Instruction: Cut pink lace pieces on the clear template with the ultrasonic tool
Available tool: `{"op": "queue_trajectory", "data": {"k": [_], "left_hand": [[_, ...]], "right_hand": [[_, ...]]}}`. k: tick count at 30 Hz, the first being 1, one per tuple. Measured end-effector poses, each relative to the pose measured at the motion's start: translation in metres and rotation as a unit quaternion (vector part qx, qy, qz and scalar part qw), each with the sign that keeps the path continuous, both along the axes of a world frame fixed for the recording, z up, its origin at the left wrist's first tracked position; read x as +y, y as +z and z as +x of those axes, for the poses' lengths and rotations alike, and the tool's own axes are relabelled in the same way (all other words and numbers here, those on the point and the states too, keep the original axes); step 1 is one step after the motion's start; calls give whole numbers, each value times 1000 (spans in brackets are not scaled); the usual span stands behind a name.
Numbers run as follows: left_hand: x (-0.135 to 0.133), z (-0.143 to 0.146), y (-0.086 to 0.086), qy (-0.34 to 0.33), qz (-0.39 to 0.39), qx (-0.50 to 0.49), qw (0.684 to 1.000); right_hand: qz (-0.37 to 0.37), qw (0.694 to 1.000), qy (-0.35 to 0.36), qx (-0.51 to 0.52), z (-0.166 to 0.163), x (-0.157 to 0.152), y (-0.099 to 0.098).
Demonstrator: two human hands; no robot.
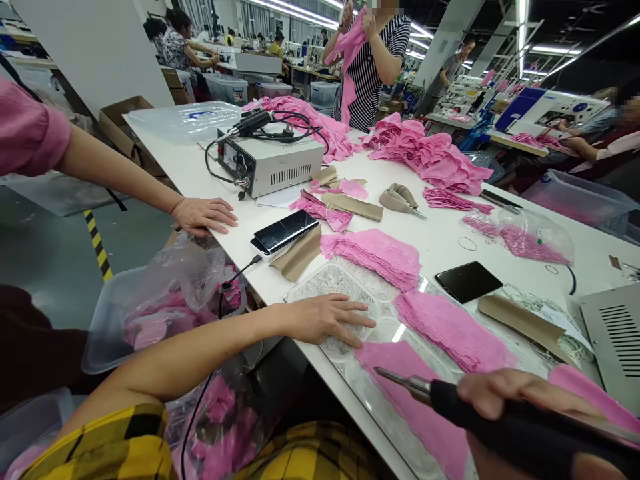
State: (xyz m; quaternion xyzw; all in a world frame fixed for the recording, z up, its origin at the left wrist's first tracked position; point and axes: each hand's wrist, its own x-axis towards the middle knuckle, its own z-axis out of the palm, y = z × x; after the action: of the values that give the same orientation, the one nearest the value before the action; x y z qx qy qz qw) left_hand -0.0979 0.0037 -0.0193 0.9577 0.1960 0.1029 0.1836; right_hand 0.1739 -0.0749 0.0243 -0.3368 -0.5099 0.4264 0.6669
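Observation:
My left hand [327,320] lies flat with fingers spread on a white lace piece [325,283] at the table's near edge. My right hand [520,397] is closed round the black handle of a heat-cutting tool [465,407]. Its metal tip [395,379] hovers just over a strip of pink fabric [415,407] on a glass sheet [370,393]. More pink lace pieces [375,253] lie just beyond my left hand.
A co-worker's hand [205,217] rests flat on the table's left edge. Two phones [285,231] [467,281], a grey power unit [270,163], scissors [400,199] and pink fabric heaps [430,157] cover the white table [440,233]. A striped-shirted person [373,67] holds fabric at the far end.

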Motion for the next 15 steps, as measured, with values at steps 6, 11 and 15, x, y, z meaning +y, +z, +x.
{"op": "queue_trajectory", "data": {"k": [6, 11, 15], "left_hand": [[1, 1, -2, 5, 0, 6, 1000], [2, -1, -7, -9, 33, -16, 999], [2, -1, -8, -4, 51, -14, 999]], "right_hand": [[35, 999, 27, 9, -35, 24, -4], [37, 999, 33, 8, -33, 24, -6], [44, 998, 36, 11, -33, 24, -5]]}}
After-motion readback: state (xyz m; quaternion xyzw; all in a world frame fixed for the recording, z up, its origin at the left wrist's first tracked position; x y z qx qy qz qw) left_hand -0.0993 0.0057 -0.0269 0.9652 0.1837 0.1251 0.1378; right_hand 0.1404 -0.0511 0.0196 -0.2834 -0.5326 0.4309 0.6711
